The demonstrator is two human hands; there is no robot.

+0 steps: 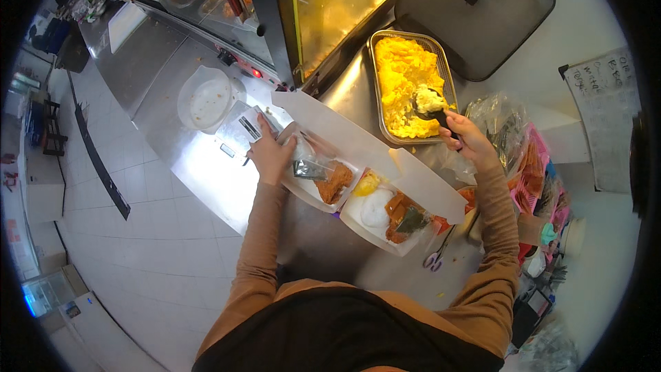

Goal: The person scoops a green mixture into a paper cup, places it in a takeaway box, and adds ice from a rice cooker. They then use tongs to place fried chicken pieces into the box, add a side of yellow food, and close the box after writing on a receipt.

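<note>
My right hand (468, 139) is closed round the black handle of a serving spoon (439, 116). Yellow scrambled egg (432, 99) sits on the spoon's end, over a rectangular metal tray (377, 83) filled with more egg. My left hand (273, 154) is closed on a clear plastic packet (303, 140), at the left end of an open white takeaway box (296, 186). Fried chicken (334, 182) lies in that box. A second open box (389, 246) beside it contains white rice (376, 208), a yellow piece of food and brown pieces under a dark wrapper.
A round clear plastic tub (205, 99) stands on the steel counter at left. Behind the boxes is a lit glass display cabinet (344, 0). A dark lid (482, 21) leans at the back wall. Scissors (435, 258) lie at right, near plastic bags and a pink basket (530, 165).
</note>
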